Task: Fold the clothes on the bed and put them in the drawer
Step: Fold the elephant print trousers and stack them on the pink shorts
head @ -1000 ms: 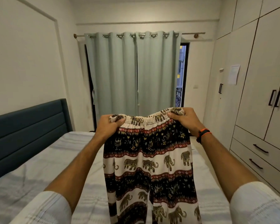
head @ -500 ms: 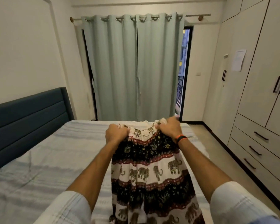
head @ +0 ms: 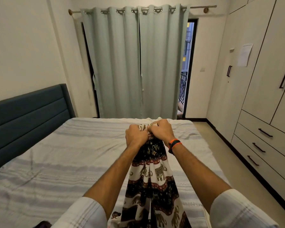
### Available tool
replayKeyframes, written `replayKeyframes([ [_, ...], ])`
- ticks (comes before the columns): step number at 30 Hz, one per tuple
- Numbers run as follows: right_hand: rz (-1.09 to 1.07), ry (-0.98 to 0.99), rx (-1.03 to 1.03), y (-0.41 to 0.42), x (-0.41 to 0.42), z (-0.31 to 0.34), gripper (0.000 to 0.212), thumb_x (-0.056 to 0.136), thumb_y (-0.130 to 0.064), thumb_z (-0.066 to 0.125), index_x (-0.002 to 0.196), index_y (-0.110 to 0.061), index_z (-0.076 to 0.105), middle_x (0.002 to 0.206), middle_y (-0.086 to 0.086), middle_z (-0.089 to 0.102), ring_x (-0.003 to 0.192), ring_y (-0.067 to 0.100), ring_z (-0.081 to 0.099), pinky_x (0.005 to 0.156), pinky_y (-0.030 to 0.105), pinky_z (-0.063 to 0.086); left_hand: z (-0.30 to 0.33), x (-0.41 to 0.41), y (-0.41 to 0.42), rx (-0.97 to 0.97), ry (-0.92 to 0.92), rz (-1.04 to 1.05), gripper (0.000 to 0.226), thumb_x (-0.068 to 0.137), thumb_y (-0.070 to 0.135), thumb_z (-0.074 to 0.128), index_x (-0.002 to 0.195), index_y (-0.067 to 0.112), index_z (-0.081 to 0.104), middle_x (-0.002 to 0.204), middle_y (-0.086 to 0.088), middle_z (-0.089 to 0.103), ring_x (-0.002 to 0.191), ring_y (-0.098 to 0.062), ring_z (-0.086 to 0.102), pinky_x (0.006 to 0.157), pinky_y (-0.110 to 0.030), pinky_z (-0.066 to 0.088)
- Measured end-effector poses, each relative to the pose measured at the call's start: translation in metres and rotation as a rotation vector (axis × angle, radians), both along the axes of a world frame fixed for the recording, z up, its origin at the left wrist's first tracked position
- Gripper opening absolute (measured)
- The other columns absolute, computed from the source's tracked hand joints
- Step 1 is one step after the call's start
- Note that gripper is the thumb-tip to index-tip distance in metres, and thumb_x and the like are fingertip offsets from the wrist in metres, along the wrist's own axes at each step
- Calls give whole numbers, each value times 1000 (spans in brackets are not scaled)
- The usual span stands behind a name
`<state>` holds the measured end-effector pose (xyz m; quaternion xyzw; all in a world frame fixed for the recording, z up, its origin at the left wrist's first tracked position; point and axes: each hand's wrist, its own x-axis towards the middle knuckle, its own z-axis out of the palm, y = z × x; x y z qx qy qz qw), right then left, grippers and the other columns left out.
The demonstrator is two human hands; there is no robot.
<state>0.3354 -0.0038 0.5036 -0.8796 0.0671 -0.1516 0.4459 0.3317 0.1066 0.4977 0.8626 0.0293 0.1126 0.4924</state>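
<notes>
Gripping the waistband of the elephant-print pants (head: 152,175), the left hand (head: 136,135) and right hand (head: 162,131) sit knuckle to knuckle, both fists curled tight on bunched fabric out over the middle of the bed (head: 56,162). So the pants hang down from the fists toward the near edge, folded narrow between the forearms, with the striped sheet under them. Off to the right, the wardrobe drawers (head: 260,145) are all closed, and pale curtains (head: 135,63) cover the far wall.
</notes>
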Motion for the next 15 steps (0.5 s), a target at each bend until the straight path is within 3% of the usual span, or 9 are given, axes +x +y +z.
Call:
replayKeyframes([
  [2, 15, 7, 43, 0, 0, -2, 35, 73, -6, 57, 44, -15, 40, 46, -4, 38, 54, 18, 38, 56, 31, 32, -4, -4, -2, 12, 24, -92, 8, 80, 12, 61, 82, 9, 68, 80, -5, 68, 77, -22, 64, 59, -28, 47],
  [6, 45, 74, 185, 4, -3, -2, 26, 67, -5, 53, 46, -16, 42, 52, -3, 44, 57, 19, 39, 54, 31, 32, -7, -12, -6, -50, 90, -268, 16, 71, 1, 56, 81, 9, 64, 76, -5, 65, 74, -20, 62, 57, -26, 47],
  [8, 98, 92, 286, 6, -7, -2, 20, 53, -9, 51, 41, -18, 38, 47, -6, 39, 57, 20, 34, 54, 32, 28, -7, -14, -5, -89, 133, -372, 29, 64, -7, 52, 89, 4, 63, 83, -12, 65, 80, -24, 62, 67, -36, 54],
  [10, 154, 94, 330, 6, -8, -6, 14, 47, -9, 49, 41, -19, 41, 48, -6, 40, 58, 19, 34, 56, 33, 29, -7, -15, -4, -120, 188, -461, 56, 50, -8, 48, 105, 1, 57, 98, -18, 65, 94, -27, 62, 79, -44, 57],
  [12, 228, 79, 289, 4, -11, -9, 7, 50, -8, 49, 52, -14, 52, 57, 0, 50, 60, 18, 41, 55, 31, 33, -9, -15, 0, -191, 278, -502, 79, 43, -9, 46, 120, 5, 48, 114, -20, 58, 111, -32, 57, 89, -52, 55],
  [15, 299, 45, 239, 0, -12, -14, 14, 68, -2, 49, 72, -7, 62, 68, 5, 57, 65, 14, 50, 57, 27, 41, -9, -15, 6, -323, 341, -542, 82, 49, -21, 46, 127, 3, 41, 128, -24, 49, 122, -39, 47, 98, -56, 46],
])
